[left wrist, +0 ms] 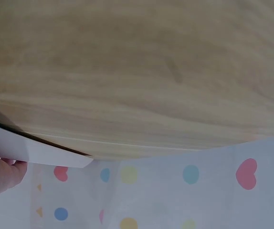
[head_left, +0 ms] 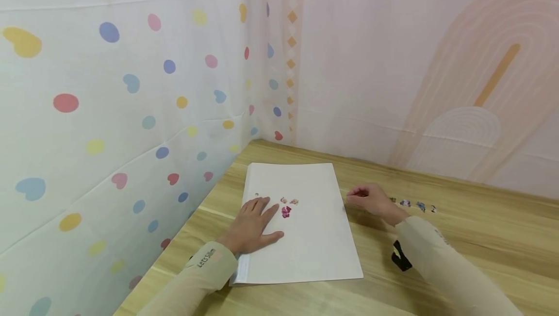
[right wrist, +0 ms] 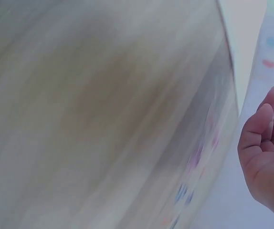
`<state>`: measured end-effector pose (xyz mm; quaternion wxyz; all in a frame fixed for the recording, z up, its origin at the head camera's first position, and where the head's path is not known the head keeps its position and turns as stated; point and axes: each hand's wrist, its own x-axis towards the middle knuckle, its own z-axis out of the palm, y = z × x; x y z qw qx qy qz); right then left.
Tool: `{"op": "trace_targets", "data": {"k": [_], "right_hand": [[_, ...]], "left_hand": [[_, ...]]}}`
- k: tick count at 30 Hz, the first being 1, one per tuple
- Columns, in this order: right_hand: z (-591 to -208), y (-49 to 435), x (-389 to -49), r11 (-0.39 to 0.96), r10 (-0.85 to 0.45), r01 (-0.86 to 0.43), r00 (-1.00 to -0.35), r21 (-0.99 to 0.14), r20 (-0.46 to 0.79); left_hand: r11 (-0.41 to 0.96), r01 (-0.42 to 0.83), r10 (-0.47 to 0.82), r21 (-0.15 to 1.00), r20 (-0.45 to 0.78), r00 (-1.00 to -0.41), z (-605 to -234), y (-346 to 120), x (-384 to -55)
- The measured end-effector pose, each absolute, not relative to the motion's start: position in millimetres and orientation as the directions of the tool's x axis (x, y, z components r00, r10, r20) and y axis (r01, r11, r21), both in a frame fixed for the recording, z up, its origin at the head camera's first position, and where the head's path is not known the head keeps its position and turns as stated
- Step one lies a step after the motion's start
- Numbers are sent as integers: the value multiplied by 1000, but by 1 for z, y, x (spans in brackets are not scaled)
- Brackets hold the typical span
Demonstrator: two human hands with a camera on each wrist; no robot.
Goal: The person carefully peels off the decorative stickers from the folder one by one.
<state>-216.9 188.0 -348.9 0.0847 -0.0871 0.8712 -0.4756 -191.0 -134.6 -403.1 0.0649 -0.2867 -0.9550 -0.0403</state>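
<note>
A large white sheet (head_left: 312, 248) lies on the wooden table. My left hand (head_left: 251, 224) rests on its left part with the fingers spread. Just past those fingertips are a magenta flower-like piece (head_left: 286, 212) and two small beige pieces (head_left: 289, 201), plus a tiny dark-edged piece (head_left: 256, 194). My right hand (head_left: 371, 202) is at the sheet's right edge, fingers bent and thumb meeting the fingertips; I cannot tell whether something small is between them. In the right wrist view the curled right hand (right wrist: 266, 157) shows at the right side.
Several small coloured pieces (head_left: 420, 206) lie in a row on the table, right of my right hand. A black curved object (head_left: 401, 256) lies by the right sleeve. A dotted cloth (head_left: 131, 160) borders the table's left, and a pale patterned cloth (head_left: 371, 88) hangs behind.
</note>
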Motion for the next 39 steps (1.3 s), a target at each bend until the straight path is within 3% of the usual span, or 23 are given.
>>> {"op": "trace_targets", "data": {"k": [7, 13, 18, 39], "right_hand": [[-355, 150, -229, 448, -332, -132, -943, -884, -27], [-359, 116, -240, 450, -269, -28, -957, -892, -105], [-366, 92, -246, 483, -267, -22, -956, -875, -123], [-373, 56, -255, 730, -311, -252, -950, -635, 20]], "left_hand": [[834, 551, 542, 34, 147, -828, -400, -137, -191], [825, 564, 552, 39, 162, -818, -399, -137, -190], [826, 562, 547, 55, 165, -821, -400, -137, -190], [824, 564, 548, 53, 177, -818, -400, -136, -188]]}}
